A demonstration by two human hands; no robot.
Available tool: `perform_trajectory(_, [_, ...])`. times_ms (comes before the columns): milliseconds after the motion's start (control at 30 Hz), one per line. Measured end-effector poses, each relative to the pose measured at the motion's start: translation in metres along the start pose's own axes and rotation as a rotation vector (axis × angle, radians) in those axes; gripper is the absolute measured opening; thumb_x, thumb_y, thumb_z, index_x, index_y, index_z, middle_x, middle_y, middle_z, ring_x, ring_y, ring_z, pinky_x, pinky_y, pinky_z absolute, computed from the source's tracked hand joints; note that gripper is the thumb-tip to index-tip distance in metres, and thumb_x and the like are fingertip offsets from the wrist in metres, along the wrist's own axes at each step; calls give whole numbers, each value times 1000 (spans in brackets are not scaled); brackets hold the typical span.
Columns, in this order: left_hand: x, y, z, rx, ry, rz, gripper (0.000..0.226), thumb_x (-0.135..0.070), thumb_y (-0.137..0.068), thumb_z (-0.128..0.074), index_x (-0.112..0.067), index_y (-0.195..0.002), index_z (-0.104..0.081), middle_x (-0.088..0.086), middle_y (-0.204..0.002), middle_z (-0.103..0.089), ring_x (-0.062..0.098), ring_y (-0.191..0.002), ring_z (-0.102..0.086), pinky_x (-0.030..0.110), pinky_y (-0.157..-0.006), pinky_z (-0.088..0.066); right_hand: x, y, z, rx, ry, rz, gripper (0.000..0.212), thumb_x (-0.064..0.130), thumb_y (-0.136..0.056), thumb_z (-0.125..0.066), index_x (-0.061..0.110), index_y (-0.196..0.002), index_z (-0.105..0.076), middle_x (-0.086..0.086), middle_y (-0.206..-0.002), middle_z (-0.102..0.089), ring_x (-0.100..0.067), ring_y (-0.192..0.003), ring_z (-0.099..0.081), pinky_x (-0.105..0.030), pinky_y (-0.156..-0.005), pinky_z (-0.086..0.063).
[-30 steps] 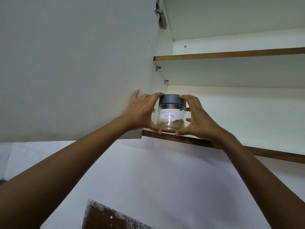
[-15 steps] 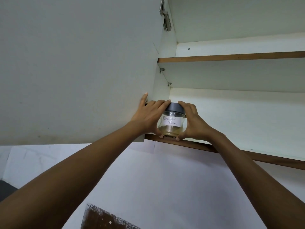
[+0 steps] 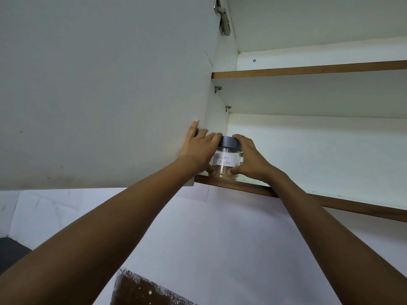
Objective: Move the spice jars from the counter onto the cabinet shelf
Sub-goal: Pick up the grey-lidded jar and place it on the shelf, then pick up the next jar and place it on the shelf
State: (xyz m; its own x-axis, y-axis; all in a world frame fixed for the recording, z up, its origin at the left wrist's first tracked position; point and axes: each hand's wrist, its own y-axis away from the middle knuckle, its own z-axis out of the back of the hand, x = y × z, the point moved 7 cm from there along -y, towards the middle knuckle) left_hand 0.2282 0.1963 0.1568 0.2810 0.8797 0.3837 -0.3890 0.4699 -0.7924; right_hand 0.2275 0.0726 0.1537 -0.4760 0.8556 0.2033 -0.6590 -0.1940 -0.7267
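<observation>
A small spice jar [image 3: 226, 164] of clear glass, rounded and slightly waisted, stands at the far left end of the lower shelf [image 3: 352, 205], close to its front lip and beside the cabinet's side wall. The jar has a smooth dark grey lid [image 3: 230, 143] and a white paper label [image 3: 225, 160] handwritten "…iander Powder"; the first letters are covered by the left hand [image 3: 201, 148]. A low layer of tan powder shows through the glass, though its level is hard to judge. Both hands grasp the jar: the left hand's fingers curl over the lid's rim with the thumb at the base, one outer finger stretched up along the matte white cabinet door [image 3: 99, 84]. The right hand [image 3: 252, 160] wraps the other side, and its far fingers are hidden behind the jar. The shelves are white laminate edged in brown wood grain, like the upper shelf [image 3: 308, 68]. A metal hinge [image 3: 222, 18] is cut off at the top edge.
</observation>
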Motion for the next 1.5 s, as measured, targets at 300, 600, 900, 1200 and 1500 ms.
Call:
perform_trajectory(300, [-4, 20, 4, 9, -24, 26, 104, -60, -82, -55, -7, -148, 6, 10, -158, -1, 28, -145, 9, 51, -114, 11, 5, 27, -3, -32, 41, -13, 113, 31, -73, -77, 20, -148, 7, -3, -156, 13, -24, -144, 3, -39, -114, -14])
perform_trajectory(600, [-50, 98, 59, -247, 305, -81, 67, -36, -80, -68, -17, -138, -43, 7, -143, -45, 31, -142, -22, 56, -111, 7, 51, 133, 15, -57, 134, 35, 75, 37, -82, -66, 33, -143, -23, 9, -154, -18, -16, -139, -22, -49, -112, -20])
perform_trajectory(900, [-74, 223, 97, -209, 717, -131, 39, -38, -86, -59, -23, -122, -57, -3, -120, -63, 20, -126, -47, 46, -114, -6, 113, 270, 11, -65, -112, -69, 47, 24, -82, -69, 25, -126, -50, 11, -126, -53, -8, -110, -52, -15, -91, -38])
perform_trajectory(1200, [-91, 387, 107, 32, 919, -194, 39, -40, -86, -45, -22, -117, -61, -2, -118, -64, 18, -123, -48, 50, -113, -13, 177, 411, -60, 85, -258, -228, 39, 24, -83, -67, 31, -118, -52, 18, -118, -56, 1, -110, -51, -13, -92, -40])
perform_trajectory(1500, [-98, 547, 57, 327, 986, -110, 34, -28, -85, -54, -20, -117, -62, 1, -119, -63, 19, -119, -52, 45, -110, -19, 212, 518, -177, 371, -255, -325, 49, 16, -82, -66, 22, -128, -49, 7, -128, -52, -7, -116, -45, -25, -96, -40])
